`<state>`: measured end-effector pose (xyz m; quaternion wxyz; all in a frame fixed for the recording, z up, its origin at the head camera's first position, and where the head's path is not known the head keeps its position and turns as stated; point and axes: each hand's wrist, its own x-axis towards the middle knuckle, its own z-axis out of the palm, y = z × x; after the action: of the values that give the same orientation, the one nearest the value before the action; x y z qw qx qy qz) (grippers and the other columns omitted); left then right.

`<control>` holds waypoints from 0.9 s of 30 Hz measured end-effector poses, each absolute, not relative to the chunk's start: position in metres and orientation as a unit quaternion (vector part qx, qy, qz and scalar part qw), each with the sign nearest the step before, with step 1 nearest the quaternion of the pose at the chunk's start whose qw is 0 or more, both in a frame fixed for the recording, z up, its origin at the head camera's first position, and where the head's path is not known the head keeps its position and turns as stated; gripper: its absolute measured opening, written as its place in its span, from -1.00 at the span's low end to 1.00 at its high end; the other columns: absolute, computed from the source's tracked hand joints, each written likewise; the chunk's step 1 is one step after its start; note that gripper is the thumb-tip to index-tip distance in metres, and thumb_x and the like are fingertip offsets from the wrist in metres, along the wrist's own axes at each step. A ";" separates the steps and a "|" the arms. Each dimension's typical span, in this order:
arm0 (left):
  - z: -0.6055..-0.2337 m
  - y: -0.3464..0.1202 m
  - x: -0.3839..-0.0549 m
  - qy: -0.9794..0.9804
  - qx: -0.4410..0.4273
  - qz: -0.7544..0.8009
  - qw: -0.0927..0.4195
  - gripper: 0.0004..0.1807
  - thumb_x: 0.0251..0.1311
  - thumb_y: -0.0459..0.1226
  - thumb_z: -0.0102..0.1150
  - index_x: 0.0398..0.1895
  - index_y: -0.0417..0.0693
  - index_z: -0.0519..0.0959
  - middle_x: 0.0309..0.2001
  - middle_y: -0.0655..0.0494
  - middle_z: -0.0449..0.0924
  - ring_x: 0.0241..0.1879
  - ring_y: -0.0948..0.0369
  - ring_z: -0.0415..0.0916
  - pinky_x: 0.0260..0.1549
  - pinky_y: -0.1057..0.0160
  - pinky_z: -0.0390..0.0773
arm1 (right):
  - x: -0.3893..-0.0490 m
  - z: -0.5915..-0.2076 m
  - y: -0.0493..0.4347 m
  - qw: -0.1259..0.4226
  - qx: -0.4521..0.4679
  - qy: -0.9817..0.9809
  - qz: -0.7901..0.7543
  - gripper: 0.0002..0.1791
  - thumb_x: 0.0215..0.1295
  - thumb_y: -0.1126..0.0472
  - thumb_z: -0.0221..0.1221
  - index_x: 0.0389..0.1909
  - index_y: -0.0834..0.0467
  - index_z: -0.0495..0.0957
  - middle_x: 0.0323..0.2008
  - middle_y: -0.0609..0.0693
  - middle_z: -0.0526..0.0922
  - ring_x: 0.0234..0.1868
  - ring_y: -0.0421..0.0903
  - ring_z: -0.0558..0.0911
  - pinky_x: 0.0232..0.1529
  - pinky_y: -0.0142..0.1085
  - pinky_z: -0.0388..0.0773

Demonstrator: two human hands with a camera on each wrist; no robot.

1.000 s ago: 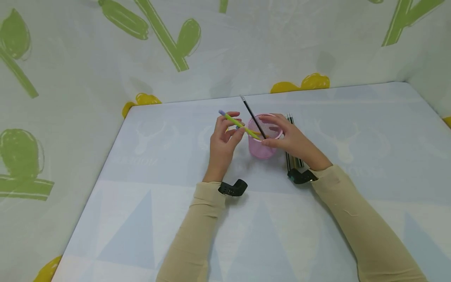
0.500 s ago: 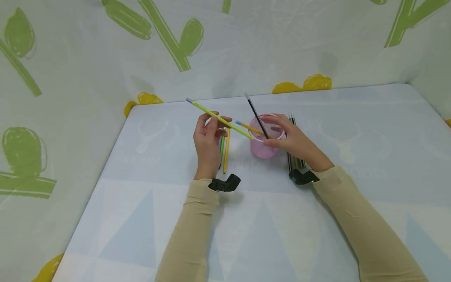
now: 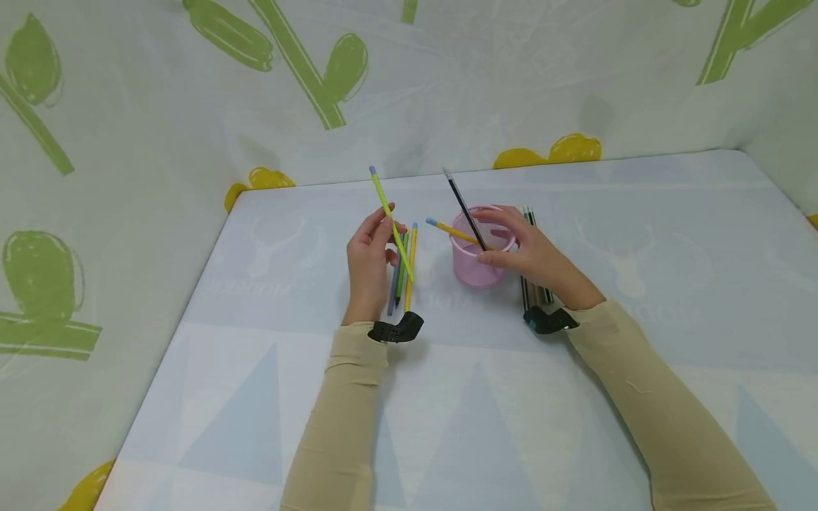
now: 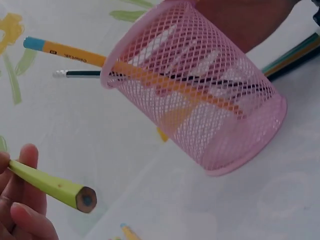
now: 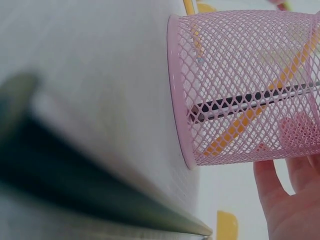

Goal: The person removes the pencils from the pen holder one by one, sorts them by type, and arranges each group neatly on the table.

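Note:
My left hand [image 3: 371, 266] pinches a lime-green pencil [image 3: 382, 191] with a purple end, above several pencils lying on the table. In the left wrist view the unsharpened tip of this lime-green pencil [image 4: 55, 189] faces the camera. My right hand [image 3: 543, 259] holds the rim of a pink mesh pencil cup [image 3: 481, 271], which stands upright. Inside the cup lean a black pencil [image 3: 461, 202] and an orange-yellow pencil [image 3: 450, 229] with a blue end. The right wrist view shows both through the mesh cup [image 5: 240, 55].
Beneath the left hand lie a yellow pencil [image 3: 411, 273], a green pencil [image 3: 401, 273] and a purple pencil [image 3: 393, 294]. Several dark pencils [image 3: 526, 291] lie right of the cup, partly under the right hand. A patterned cloth covers the table [image 3: 473, 440]; a wall stands behind.
My left hand has moved left, away from the cup, and the lime-green pencil has come out of it and swung steeper. The right hand stays at the cup.

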<state>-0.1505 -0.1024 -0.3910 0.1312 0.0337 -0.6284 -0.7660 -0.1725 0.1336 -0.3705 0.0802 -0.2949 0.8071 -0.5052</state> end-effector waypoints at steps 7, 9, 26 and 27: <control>-0.410 -0.115 -0.159 -0.730 0.085 -0.675 0.071 -0.65 0.20 -0.22 -0.02 0.08 0.18 0.44 -0.28 0.06 0.56 -0.41 0.21 0.38 -0.68 0.42 0.29 | -0.173 -0.369 0.135 0.075 -0.319 0.805 -0.494 -0.46 0.12 0.30 0.16 0.17 0.22 0.32 0.24 0.12 0.12 0.21 0.06 0.19 0.17 0.02 0.15; -0.415 -0.119 -0.160 -0.748 0.100 -0.654 0.052 -0.62 0.18 -0.22 -0.03 0.09 0.18 0.43 -0.28 0.09 0.55 -0.41 0.22 0.37 -0.67 0.42 0.28 | -0.173 -0.369 0.135 0.076 -0.319 0.807 -0.490 -0.48 0.13 0.30 0.16 0.16 0.22 0.34 0.25 0.11 0.12 0.20 0.05 0.19 0.16 0.03 0.15; -0.431 -0.130 -0.161 -0.811 0.138 -0.568 0.027 -0.60 0.12 -0.18 0.04 0.08 0.08 0.46 -0.20 0.17 0.45 -0.38 0.24 0.38 -0.62 0.40 0.41 | -0.174 -0.370 0.135 0.075 -0.320 0.802 -0.498 -0.49 0.11 0.32 0.16 0.13 0.27 0.32 0.24 0.12 0.14 0.24 0.00 0.14 0.17 0.01 0.15; -0.430 -0.130 -0.160 -0.815 0.141 -0.562 0.026 -0.60 0.12 -0.18 0.03 0.08 0.08 0.46 -0.20 0.18 0.45 -0.38 0.24 0.38 -0.62 0.39 0.42 | -0.174 -0.369 0.135 0.075 -0.320 0.802 -0.498 -0.49 0.11 0.33 0.16 0.13 0.27 0.32 0.24 0.12 0.14 0.24 0.01 0.14 0.17 0.02 0.15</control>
<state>-0.1604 -0.1297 -0.4302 0.0265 0.1415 -0.8147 -0.5617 -0.1738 0.1347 -0.3694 0.0754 -0.3203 0.8024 -0.4979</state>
